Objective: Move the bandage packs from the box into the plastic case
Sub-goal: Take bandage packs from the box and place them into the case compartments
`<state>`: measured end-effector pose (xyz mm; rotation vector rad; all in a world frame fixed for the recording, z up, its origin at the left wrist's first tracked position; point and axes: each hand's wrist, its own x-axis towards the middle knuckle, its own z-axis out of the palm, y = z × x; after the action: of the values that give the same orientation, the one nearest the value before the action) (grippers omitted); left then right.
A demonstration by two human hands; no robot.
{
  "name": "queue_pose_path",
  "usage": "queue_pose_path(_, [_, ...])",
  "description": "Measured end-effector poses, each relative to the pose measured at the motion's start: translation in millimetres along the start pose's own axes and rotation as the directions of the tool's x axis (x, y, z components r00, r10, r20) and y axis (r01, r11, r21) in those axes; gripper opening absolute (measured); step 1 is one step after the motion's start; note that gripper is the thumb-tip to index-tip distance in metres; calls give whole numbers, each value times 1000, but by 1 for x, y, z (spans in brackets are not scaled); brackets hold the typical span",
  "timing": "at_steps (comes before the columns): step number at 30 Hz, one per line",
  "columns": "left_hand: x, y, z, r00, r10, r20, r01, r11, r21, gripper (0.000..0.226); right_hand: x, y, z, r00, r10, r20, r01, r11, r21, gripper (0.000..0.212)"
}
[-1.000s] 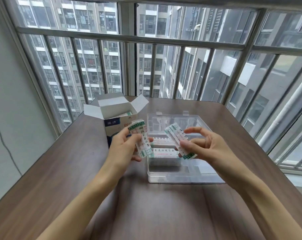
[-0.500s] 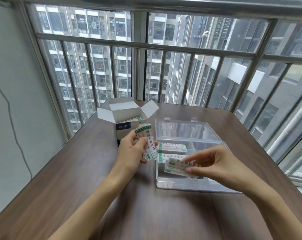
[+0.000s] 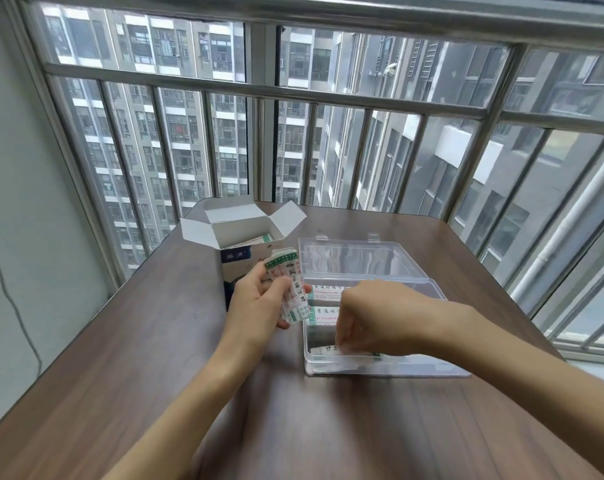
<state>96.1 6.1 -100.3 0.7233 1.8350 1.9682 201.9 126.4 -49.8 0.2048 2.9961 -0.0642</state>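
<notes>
My left hand [image 3: 259,303] grips a stack of white bandage packs [image 3: 291,285] with green ends, held upright just left of the clear plastic case [image 3: 390,370]. My right hand [image 3: 373,317] reaches down into the case and pinches one bandage pack [image 3: 328,350] lying flat at the case's near end. Two more packs [image 3: 325,303] lie flat in the case further back. The case's lid [image 3: 356,258] stands open behind it. The open cardboard box [image 3: 234,254] stands to the left, with a pack showing inside.
All of this stands on a brown wooden table [image 3: 155,358]. A metal window railing [image 3: 259,88] runs behind the table and along the right side. A grey wall [image 3: 16,202] is on the left.
My right hand has carried its pack from above the case down into the case's near end. My left hand kept its stack beside the case.
</notes>
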Motion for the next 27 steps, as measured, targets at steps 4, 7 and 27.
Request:
queue_pose_path(4, [1,0,-1,1000,-9,2,9,1000,-1,24,6,-4,-1,997,-58,-44,56,998,-30,20])
queue_pose_path(7, [1,1,-1,1000,-15,2,15,1000,-21,23,7,-4,-2,994,-96,-49,101,989,106,17])
queue_pose_path(27, [-14,3,9,993,-60,106,90,947,-308,25,-9,-4,12,868,380,-319,29,603,797,33])
